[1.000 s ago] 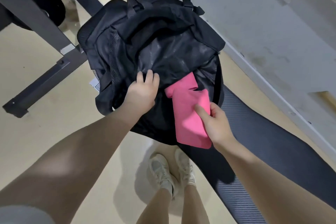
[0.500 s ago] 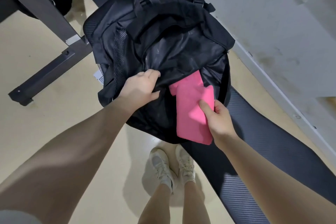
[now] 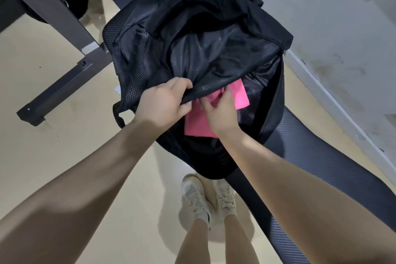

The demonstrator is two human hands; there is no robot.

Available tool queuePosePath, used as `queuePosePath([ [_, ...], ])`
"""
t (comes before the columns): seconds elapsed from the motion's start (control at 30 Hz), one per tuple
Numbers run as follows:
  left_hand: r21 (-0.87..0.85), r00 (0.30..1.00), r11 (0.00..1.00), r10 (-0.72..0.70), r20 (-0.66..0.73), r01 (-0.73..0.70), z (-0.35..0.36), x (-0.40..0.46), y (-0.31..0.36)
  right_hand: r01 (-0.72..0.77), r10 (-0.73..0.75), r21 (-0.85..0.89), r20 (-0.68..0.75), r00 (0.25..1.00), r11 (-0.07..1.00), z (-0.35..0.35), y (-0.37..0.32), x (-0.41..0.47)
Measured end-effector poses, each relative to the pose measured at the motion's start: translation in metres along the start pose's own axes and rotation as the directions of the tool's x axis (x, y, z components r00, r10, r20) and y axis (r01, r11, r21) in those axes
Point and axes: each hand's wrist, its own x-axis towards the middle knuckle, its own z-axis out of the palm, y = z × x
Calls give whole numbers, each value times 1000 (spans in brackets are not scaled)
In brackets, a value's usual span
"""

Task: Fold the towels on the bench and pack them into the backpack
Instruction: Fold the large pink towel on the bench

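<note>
A black backpack [image 3: 214,34] lies open on the end of the dark padded bench [image 3: 321,163]. My left hand [image 3: 162,103] grips the edge of its front flap and holds it up. A folded pink towel [image 3: 196,124] sits in the opening, its far end tucked under the flap. My right hand [image 3: 220,111] lies on top of the towel with the fingers pressed into it, right beside my left hand. Another pink fold [image 3: 240,96] shows to the right of my fingers, deeper inside the bag.
A dark metal frame [image 3: 64,83] with a foot bar stands on the beige floor to the left of the bag. A grey wall [image 3: 332,38] runs along the right side of the bench. My legs and white shoes [image 3: 205,199] are below the bag.
My right hand has pushed the pink towel further into the backpack and moved left on top of it. My left hand has closed on the flap and lifted it.
</note>
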Motion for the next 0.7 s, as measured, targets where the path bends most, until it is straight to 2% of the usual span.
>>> queuePosePath([
  [0.03, -14, 999, 999, -30, 21, 31, 0, 1, 1, 90, -87, -163, 23, 996, 982, -3, 3, -8],
  [0.07, -36, 997, 997, -69, 42, 71, 2, 2, 1, 189, -181, -357, 58, 982, 915, -7, 8, -21],
  [0.13, -64, 991, 991, -109, 79, 114, 5, 4, 1, 429, -408, -634, 191, 893, 643, -17, 25, -45],
  [0.17, -63, 990, 991, -107, 96, 114, 6, 4, 1, 507, -439, -699, 299, 847, 503, -20, 33, -54],
  [0.23, -60, 991, 994, -85, 103, 91, 9, 4, -1, 591, -394, -748, 467, 792, 301, -20, 52, -55],
  [0.3, -55, 995, 996, -67, 74, 71, 9, 3, -5, 614, -311, -751, 539, 783, 245, -19, 59, -42],
  [0.4, -78, 999, 996, -37, 13, 38, 5, 1, -8, 633, -211, -739, 597, 774, 231, -17, 64, -19],
  [0.5, -113, 997, 991, -71, 1, 71, 0, 4, -6, 628, -200, -748, 595, 778, 217, -15, 59, -1],
  [0.6, -126, 995, 991, -56, -77, 47, -3, 5, -7, 621, -189, -758, 592, 784, 201, -12, 52, 15],
  [0.7, -159, 989, 984, -102, -111, 84, -5, 8, -12, 606, -186, -774, 578, 795, 186, -12, 41, 24],
])
